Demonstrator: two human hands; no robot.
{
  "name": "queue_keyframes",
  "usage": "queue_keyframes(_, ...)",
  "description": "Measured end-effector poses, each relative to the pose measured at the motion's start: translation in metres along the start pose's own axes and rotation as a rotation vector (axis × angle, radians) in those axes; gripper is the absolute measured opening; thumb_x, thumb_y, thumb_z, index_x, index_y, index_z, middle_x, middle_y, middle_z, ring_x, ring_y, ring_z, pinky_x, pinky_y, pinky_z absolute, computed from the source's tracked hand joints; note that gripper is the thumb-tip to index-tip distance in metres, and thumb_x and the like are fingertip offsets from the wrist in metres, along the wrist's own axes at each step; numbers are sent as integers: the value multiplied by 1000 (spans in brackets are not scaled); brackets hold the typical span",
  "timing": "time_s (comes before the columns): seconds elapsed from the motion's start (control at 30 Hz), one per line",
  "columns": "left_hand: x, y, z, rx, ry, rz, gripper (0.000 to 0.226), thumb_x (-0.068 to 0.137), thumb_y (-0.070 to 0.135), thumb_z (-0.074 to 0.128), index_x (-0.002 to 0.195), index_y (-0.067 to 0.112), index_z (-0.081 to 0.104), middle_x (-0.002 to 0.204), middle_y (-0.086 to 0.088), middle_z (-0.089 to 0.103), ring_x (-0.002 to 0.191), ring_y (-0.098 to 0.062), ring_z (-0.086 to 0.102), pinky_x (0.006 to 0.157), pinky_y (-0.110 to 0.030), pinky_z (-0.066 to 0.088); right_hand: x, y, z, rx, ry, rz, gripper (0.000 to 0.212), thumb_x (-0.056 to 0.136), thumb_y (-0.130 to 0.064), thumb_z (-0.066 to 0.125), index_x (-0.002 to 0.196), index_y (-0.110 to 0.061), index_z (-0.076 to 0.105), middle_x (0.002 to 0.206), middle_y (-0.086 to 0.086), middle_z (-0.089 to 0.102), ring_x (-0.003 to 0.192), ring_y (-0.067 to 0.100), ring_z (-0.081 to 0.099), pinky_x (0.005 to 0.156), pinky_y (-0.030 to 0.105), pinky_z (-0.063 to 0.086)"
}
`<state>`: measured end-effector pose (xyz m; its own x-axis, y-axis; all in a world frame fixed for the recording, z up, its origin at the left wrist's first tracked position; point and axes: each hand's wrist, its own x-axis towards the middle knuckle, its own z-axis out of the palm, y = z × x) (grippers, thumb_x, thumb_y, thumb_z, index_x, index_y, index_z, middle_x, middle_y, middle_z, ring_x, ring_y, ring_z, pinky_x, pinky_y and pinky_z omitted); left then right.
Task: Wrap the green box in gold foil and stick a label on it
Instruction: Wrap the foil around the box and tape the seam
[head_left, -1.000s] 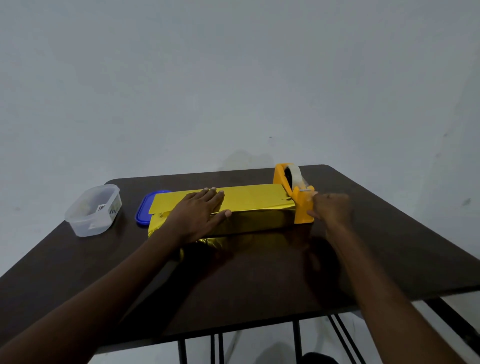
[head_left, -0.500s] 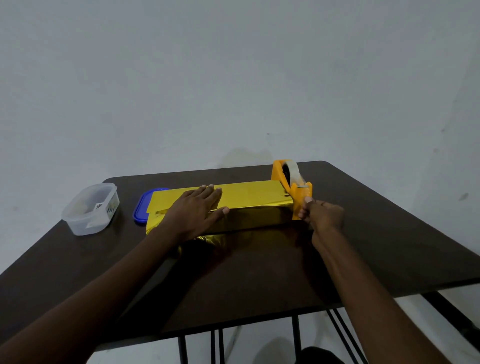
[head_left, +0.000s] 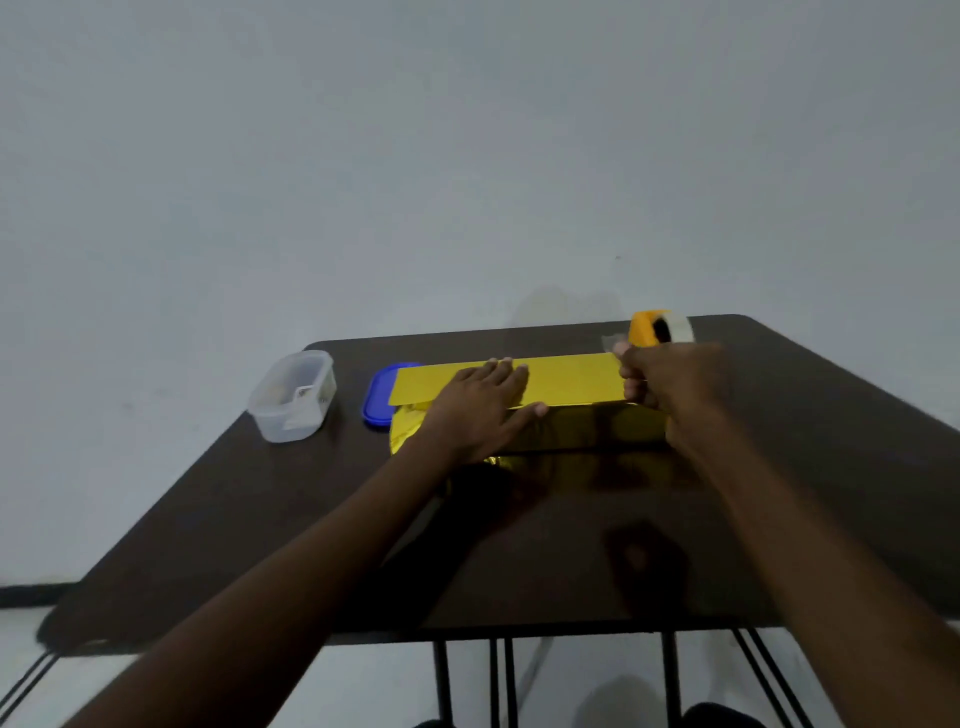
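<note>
The long box (head_left: 566, 382) lies across the table, fully covered in gold foil, with a loose foil flap (head_left: 519, 462) spread on the table in front of it. My left hand (head_left: 480, 408) presses flat on the box's top, fingers straight. My right hand (head_left: 665, 384) hovers over the box's right end with curled fingers, pinching a short strip of clear tape (head_left: 612, 343). The orange tape dispenser (head_left: 658, 328) stands just behind that hand. No label is visible.
A clear plastic container (head_left: 293, 395) with small items inside stands at the left. Its blue lid (head_left: 378, 402) lies partly under the box's left end. The dark table (head_left: 831, 441) ends close on the right and near sides.
My right hand has left the dispenser's front and moved up over the box's right end, now with a tape strip. The left hand stays pressed on the box.
</note>
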<state>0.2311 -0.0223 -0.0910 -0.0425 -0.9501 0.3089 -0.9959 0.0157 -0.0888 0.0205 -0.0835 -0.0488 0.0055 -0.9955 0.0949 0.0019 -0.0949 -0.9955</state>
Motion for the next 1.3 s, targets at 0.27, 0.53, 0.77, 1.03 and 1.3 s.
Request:
queue_keyframes(0.27,2,0,4,20,33,4,69,99,60,24,153,16,26,159,-10,27,148,-24,21,117,-37,19,-3,-14,62,-474,-115,59,23,79,-22,79,64,-7,70,52,0,65,38,7,54,52,25,42)
queue_keyframes(0.53,4,-1,6,18,29,3,71,99,61,22,154,17,24,160,-10,25,149,-24,20,117,-39,20,-6,-24,65,-757,-128,92,27,83,-27,77,65,-12,64,37,-5,52,18,2,39,38,21,28)
queue_keyframes(0.77,4,-2,7,22,39,13,70,99,60,22,153,16,25,159,-11,26,148,-25,21,117,-39,21,-4,-23,72,-863,-114,74,33,81,-19,78,62,-10,54,44,-2,51,17,4,38,37,18,27)
queue_keyframes(1.03,4,-3,6,27,27,11,71,99,60,22,154,16,23,160,-10,24,149,-24,19,117,-38,20,7,-20,78,-1029,-168,-32,33,82,-24,76,63,-10,54,53,1,54,44,10,50,43,22,32)
queue_keyframes(1.3,3,-4,6,23,37,9,72,99,62,22,154,15,24,160,-10,25,149,-24,19,118,-39,20,17,-27,46,-1288,-317,-390,25,75,-30,81,78,-9,68,73,6,69,73,23,65,59,28,46)
